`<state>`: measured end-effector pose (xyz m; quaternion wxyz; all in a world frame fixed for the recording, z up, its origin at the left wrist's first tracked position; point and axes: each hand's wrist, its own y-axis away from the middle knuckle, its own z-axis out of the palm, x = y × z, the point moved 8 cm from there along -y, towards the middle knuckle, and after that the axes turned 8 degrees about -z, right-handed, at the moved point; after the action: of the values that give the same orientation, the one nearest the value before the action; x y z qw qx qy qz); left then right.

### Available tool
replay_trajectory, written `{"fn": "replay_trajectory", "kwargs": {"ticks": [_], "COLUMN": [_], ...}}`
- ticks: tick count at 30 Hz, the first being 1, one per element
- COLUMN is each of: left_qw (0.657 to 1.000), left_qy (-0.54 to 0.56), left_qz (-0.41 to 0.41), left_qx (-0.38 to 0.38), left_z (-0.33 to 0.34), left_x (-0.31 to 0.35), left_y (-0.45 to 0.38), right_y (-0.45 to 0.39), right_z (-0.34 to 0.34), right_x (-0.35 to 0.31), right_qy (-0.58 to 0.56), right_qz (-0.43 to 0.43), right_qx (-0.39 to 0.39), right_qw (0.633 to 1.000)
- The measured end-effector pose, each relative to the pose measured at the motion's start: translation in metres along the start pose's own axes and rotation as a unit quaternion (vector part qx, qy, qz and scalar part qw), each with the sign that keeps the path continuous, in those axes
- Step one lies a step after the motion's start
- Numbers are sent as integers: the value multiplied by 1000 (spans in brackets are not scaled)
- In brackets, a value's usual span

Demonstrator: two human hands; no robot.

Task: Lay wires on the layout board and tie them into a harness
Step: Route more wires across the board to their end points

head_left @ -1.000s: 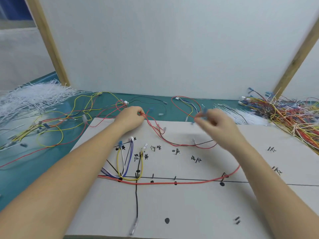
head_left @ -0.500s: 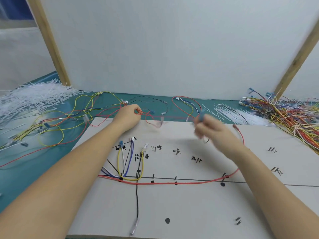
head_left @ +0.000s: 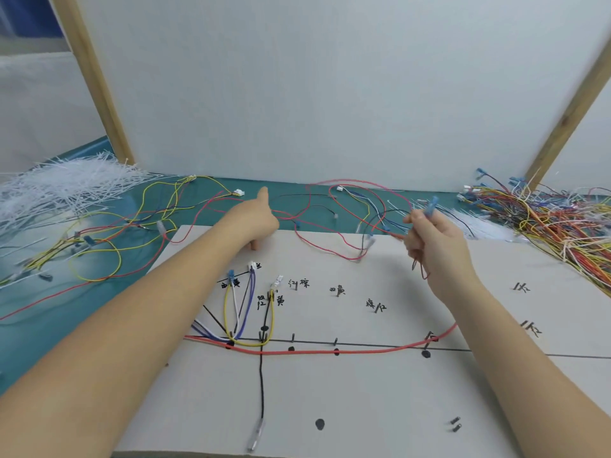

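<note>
The right hand (head_left: 433, 239) is raised above the far edge of the layout board (head_left: 363, 408), fingers curled round a thin dark wire; a blue connector (head_left: 431, 206) sticks up from between the fingertips, and a small loop of the wire hangs below the palm. The left hand (head_left: 254, 223) reaches toward the far side of the board with its index finger stretched out straight and the thumb pointing down to the board edge. A thin red wire (head_left: 330, 246) leaves from beside this hand, but whether the hidden fingers grasp it cannot be told.

Moving outward, the red wire curls loosely across the far edge of the board and the green table (head_left: 39, 332), tangled with black, blue and yellow strands, none of it routed yet.

Nearer the person, part of the harness is already laid. A thick orange-red wire (head_left: 330, 351) follows the drawn horizontal line past several pegs. A yellow loop (head_left: 228, 312), purple and white strands rise from it to connectors by handwritten labels. A black wire (head_left: 262, 385) runs down the vertical line to a clear-sleeved end.

Several labelled branch positions along the line have no wire. No ties show on the laid bundle, so tying looks not yet begun.

A heap of white cable ties (head_left: 66, 183) lies far left; a large pile of coloured wires (head_left: 545, 219) waits far right.
</note>
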<state>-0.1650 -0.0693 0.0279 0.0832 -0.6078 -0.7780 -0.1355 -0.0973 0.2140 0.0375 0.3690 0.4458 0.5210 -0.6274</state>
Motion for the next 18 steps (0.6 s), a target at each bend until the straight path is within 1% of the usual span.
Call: {"fn": "replay_trajectory", "kwargs": {"ticks": [2, 3, 5, 6, 7, 8, 10, 11, 13, 15, 16, 18], "left_qw": [993, 988, 985, 987, 990, 991, 976, 966, 958, 961, 962, 956], "left_qy": [-109, -139, -138, -115, -77, -25, 75, 112, 150, 154, 160, 207], "left_qz": [-10, -9, 12, 37, 73, 118, 204, 227, 229, 213, 210, 207], "left_qx": [39, 61, 98, 106, 93, 58, -24, -52, -87, -87, -67, -3], "left_z": [-10, -17, -27, -29, -27, -23, -8, 1, 23, 40, 41, 32], "left_x": [14, 22, 37, 46, 55, 65, 82, 87, 88, 82, 79, 72], "left_y": [13, 20, 31, 36, 42, 48, 63, 67, 63, 50, 43, 31], "right_y": [2, 3, 4, 4, 5, 5, 6, 7, 9, 10, 10, 11], "right_z": [7, 8, 8, 8, 10, 13, 19, 22, 26, 28, 28, 29], "right_x": [-3, -4, -6, -6, -7, -8, -11, -13, -16, -18, -20, -24], "right_qy": [37, 42, 15, -22, -74, -130, -215, -232, -242, -284, -314, -355], "right_qz": [-20, -23, -24, -21, -16, -8, 10, 15, 18, 21, 22, 24], "right_qx": [-24, -30, -33, -34, -38, -46, -63, -72, -89, -98, -105, -130], "right_qw": [999, 998, 999, 999, 996, 990, 975, 970, 966, 954, 943, 925]}}
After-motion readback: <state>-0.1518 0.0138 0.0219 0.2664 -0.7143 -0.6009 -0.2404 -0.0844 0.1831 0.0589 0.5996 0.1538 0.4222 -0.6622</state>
